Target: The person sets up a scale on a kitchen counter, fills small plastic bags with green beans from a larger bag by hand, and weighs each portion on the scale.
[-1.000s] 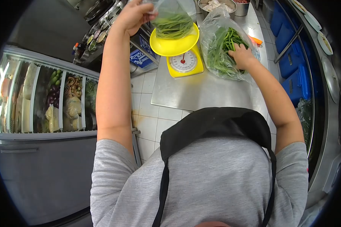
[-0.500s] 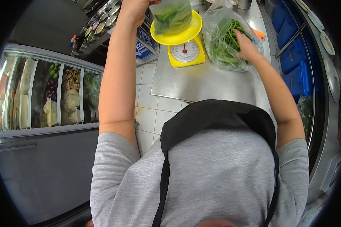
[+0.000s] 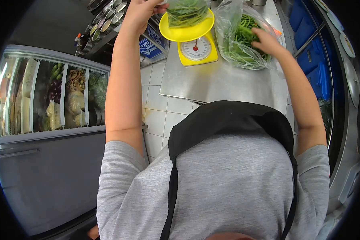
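A small clear plastic bag [image 3: 188, 14] of cut green leaves and stems rests on the yellow pan [image 3: 184, 35] of a dial scale [image 3: 196, 49]. My left hand [image 3: 146, 13] is at the bag's left side, its fingers closed on the edge of the plastic. To the right lies a large open plastic bag [image 3: 225, 20] full of long-stemmed leafy greens [image 3: 246, 30]. Within its opening my right hand [image 3: 269, 43] has its fingers curled at the stems; the fingertips are partly hidden among them.
The scale and large bag stand on a steel table [image 3: 204, 85]. An orange item [image 3: 277, 33] lies behind my right hand. At left is a refrigerated counter [image 3: 56, 138] with vegetables under its glass. Blue bins [image 3: 318, 82] sit on a rack at right, and white tiles [image 3: 154, 116] cover the floor.
The small bag now lies lower and flatter on the pan, with my left hand still at its edge. My right hand has drawn slightly right and down among the greens.
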Demonstrator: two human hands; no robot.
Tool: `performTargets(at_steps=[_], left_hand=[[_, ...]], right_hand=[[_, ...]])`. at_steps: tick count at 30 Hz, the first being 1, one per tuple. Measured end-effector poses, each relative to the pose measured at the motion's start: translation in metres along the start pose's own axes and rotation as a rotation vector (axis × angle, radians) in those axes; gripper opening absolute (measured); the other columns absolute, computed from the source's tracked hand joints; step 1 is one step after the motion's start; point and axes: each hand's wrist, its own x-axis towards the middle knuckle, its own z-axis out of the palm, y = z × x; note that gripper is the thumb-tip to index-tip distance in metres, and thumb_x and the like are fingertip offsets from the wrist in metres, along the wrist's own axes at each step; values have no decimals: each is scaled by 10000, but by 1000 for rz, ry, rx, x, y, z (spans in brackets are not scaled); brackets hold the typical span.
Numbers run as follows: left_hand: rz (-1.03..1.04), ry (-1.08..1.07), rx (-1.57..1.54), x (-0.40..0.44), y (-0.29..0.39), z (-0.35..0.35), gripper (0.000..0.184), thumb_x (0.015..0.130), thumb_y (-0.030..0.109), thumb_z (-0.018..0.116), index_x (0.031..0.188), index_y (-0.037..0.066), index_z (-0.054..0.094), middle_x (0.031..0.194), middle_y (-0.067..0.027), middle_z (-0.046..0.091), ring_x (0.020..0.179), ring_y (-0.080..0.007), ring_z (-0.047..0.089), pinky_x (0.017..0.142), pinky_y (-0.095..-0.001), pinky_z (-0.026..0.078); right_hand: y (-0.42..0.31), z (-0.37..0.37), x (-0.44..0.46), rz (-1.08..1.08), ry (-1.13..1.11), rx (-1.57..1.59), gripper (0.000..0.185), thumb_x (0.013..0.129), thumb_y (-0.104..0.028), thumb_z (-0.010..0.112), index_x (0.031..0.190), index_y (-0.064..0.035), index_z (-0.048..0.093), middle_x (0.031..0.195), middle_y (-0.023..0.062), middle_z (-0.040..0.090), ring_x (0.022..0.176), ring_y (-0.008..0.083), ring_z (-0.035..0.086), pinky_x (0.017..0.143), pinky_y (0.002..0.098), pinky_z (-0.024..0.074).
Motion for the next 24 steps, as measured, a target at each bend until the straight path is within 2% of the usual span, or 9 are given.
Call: performTargets(at_steps=[3, 5, 8, 10, 14, 17, 19, 23, 24], left_hand=[[-27, -17, 22, 2, 6, -1, 612, 820, 32, 496, 1390, 66, 274, 1034, -72, 553, 681, -115, 546, 591, -227, 455], [-48, 5, 34, 2, 6, 0, 604, 825, 32, 493, 1388, 63, 277, 1005, -72, 557, 675, -115, 541, 591, -228, 453], [-24, 51, 46, -4, 13, 9, 585, 838, 46, 488, 1385, 53, 279, 945, -61, 570, 681, -106, 543, 590, -218, 450], [-28, 29, 57, -1, 11, 5, 584, 839, 51, 489, 1385, 57, 281, 944, -55, 570, 685, -103, 544, 591, -216, 450], [-29, 4, 85, 4, 10, 2, 578, 840, 60, 487, 1383, 69, 289, 946, -40, 570, 695, -97, 549, 596, -215, 455], [27, 43, 82, 3, 13, 7, 574, 836, 61, 488, 1378, 80, 301, 943, -30, 568, 685, -94, 550, 594, -217, 457], [11, 15, 84, 7, 11, 2, 572, 834, 60, 488, 1375, 82, 305, 944, -27, 568, 680, -93, 550, 592, -217, 457], [-14, -20, 67, 11, 7, -3, 565, 828, 60, 495, 1365, 88, 322, 939, -20, 569, 666, -89, 549, 592, -215, 456], [-17, -22, 65, 10, 6, -3, 565, 828, 60, 495, 1365, 88, 322, 939, -20, 569, 666, -89, 549, 592, -215, 456]], right_hand=[[-1, -21, 7, 91, 156, 200, 374, 788, -202, 594, 1092, -10, 491, 970, 212, 596, 930, 349, 570, 801, 383, 440], [7, -13, 9, 138, 179, 245, 343, 817, -228, 560, 1084, -21, 501, 974, 188, 610, 904, 291, 592, 798, 353, 442], [14, 11, 9, 184, 302, 587, 306, 837, -201, 524, 1088, -26, 501, 962, 147, 627, 866, 207, 613, 780, 329, 443], [10, 22, 10, 154, 492, 867, 309, 842, -183, 514, 1116, -39, 495, 881, 88, 627, 738, 136, 603, 702, 300, 452], [-5, 7, -1, 181, 359, 657, 333, 876, -164, 495, 1175, -32, 432, 911, 65, 581, 695, 104, 554, 699, 261, 445], [-31, -3, -5, 178, 283, 609, 390, 874, -174, 508, 1227, -33, 424, 876, 65, 571, 618, 88, 527, 614, 242, 430], [-31, -7, -1, 262, 164, 511, 388, 847, -214, 565, 1199, -68, 491, 868, 88, 564, 557, 142, 530, 570, 278, 434], [-27, -3, 4, 207, 316, 480, 368, 858, -257, 571, 1149, -35, 534, 921, 105, 552, 618, 155, 553, 619, 272, 444], [-19, 6, 8, 80, 520, 343, 359, 867, -271, 561, 1120, -18, 548, 923, 101, 549, 650, 163, 560, 647, 261, 445]])
